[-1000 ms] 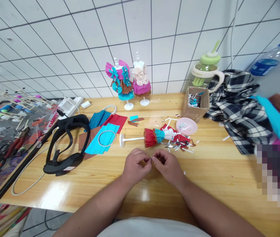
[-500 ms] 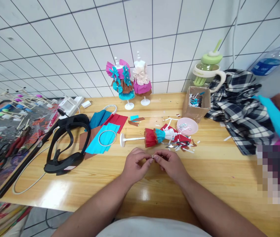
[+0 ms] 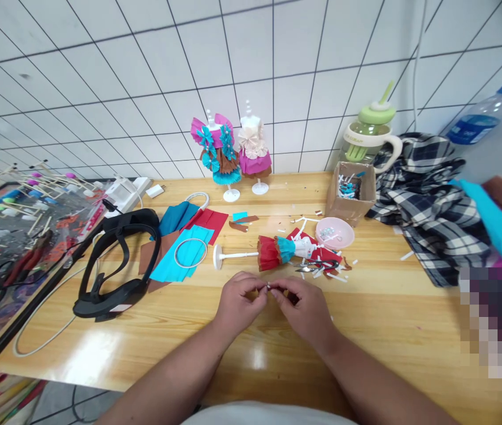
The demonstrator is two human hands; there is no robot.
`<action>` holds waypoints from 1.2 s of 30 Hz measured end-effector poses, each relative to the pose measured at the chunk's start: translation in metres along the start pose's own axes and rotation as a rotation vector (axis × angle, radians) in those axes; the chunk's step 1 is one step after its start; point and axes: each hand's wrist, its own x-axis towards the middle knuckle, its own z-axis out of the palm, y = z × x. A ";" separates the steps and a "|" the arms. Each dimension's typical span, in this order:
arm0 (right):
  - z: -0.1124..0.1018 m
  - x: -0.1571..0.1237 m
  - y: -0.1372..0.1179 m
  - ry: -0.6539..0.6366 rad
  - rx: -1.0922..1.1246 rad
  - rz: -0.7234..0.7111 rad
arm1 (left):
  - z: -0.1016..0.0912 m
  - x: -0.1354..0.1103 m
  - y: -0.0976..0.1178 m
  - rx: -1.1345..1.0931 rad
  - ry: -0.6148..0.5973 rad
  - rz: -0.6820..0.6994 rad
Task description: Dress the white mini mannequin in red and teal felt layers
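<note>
Both hands are tucked in close over the near side of the wooden table (image 3: 392, 330). The left hand (image 3: 240, 302) and right hand (image 3: 307, 304) are each in a narrow pinch, fingertips nearly meeting, with a tiny pale piece (image 3: 269, 285) held between them. Way too small to tell what it is, and can't say which hand has the firmer hold.

Just past the knuckles there's a mini dress form (image 3: 269, 254) lying on its side, base to the left, wearing a red and turquoise ruffled skirt trimmed in brown. Neither hand touches it. By its upper end sit some scissors (image 3: 331, 264) in a mess of white scraps and red material, plus a pink dish (image 3: 347, 234) with small shiny bits in it. Behind that is a cardboard box (image 3: 348, 208) of clippings, near a green-lidded jug (image 3: 373, 115).

Two dressed stands are upright by the tiled wall (image 3: 299, 47): a magenta, turquoise and brown one (image 3: 226, 177), and a cream-topped one with a magenta skirt (image 3: 254, 163). Over left, a pale ring (image 3: 175, 255) lies on a turquoise sheet (image 3: 204, 236), with a black head strap (image 3: 122, 304) just beside the stack.
</note>
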 end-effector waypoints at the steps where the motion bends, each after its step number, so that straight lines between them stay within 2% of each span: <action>1: 0.000 0.000 -0.001 0.008 -0.010 -0.001 | 0.000 0.000 0.000 0.004 -0.002 0.005; 6: 0.001 -0.001 -0.002 0.035 0.003 0.016 | 0.001 -0.002 0.003 0.021 0.008 0.030; 11: 0.002 0.003 -0.001 0.012 0.147 0.152 | 0.002 -0.003 0.003 0.006 -0.001 0.027; 14: 0.002 0.005 0.000 0.019 0.234 0.184 | 0.001 -0.001 0.002 -0.039 -0.008 0.033; 17: -0.006 0.005 -0.001 0.075 0.300 0.189 | -0.001 -0.001 0.004 -0.087 -0.026 0.055; 19: -0.019 0.006 -0.003 0.108 0.275 0.184 | -0.005 0.000 0.008 -0.109 -0.041 0.073; 22: -0.050 0.010 -0.005 0.202 0.051 0.145 | -0.013 0.001 0.017 -0.113 -0.072 0.100; 24: -0.073 0.015 -0.001 0.226 -0.219 0.121 | -0.020 0.002 0.024 -0.094 -0.099 0.119; 26: -0.093 0.018 0.007 0.192 -0.538 0.075 | -0.026 0.005 0.029 -0.070 -0.113 0.140; 28: -0.106 0.019 0.017 0.179 -0.792 0.063 | -0.032 0.008 0.032 -0.046 -0.114 0.155; 30: -0.112 0.017 0.023 0.211 -0.907 0.095 | -0.035 0.010 0.034 -0.018 -0.108 0.170; 33: -0.109 0.012 0.019 0.269 -0.781 0.044 | -0.037 0.014 0.034 0.024 -0.095 0.202; 36: -0.095 0.005 -0.001 0.189 -0.428 -0.071 | -0.037 0.016 0.037 0.044 -0.091 0.232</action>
